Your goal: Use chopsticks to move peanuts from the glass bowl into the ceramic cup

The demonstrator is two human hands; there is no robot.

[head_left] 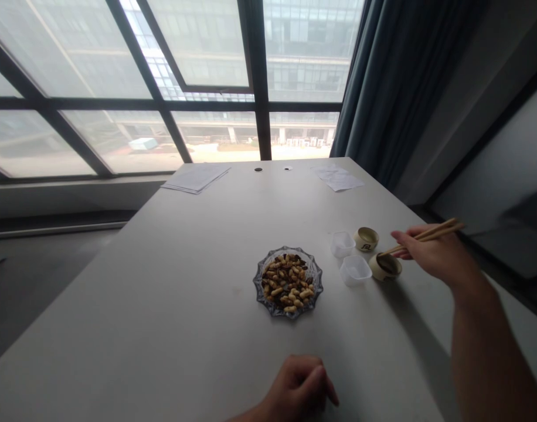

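Observation:
My right hand (pixel 431 252) is closed around a pair of wooden chopsticks (pixel 447 227). The chopstick tips reach down into a small beige cup (pixel 385 275) with a dark inside; what they touch there is hidden. Behind it stands a matching beige cup (pixel 366 239) with a dark mark on its side. Two small clear plastic containers, a nearer one (pixel 355 271) and a farther one (pixel 342 245), sit left of the cups. A scalloped glass bowl (pixel 260 293) holds peanuts in shells (pixel 290 278) and dark seeds. Nearer to me, my left hand (pixel 301 384) rests on the table, fingers curled, nothing visible in it.
The white table (pixel 172 305) runs toward large windows (pixel 207 53). White paper sheets (pixel 196 177) lie at its far left, and another paper (pixel 337 177) at the far right. A dark blue curtain (pixel 383 76) hangs beyond the right corner.

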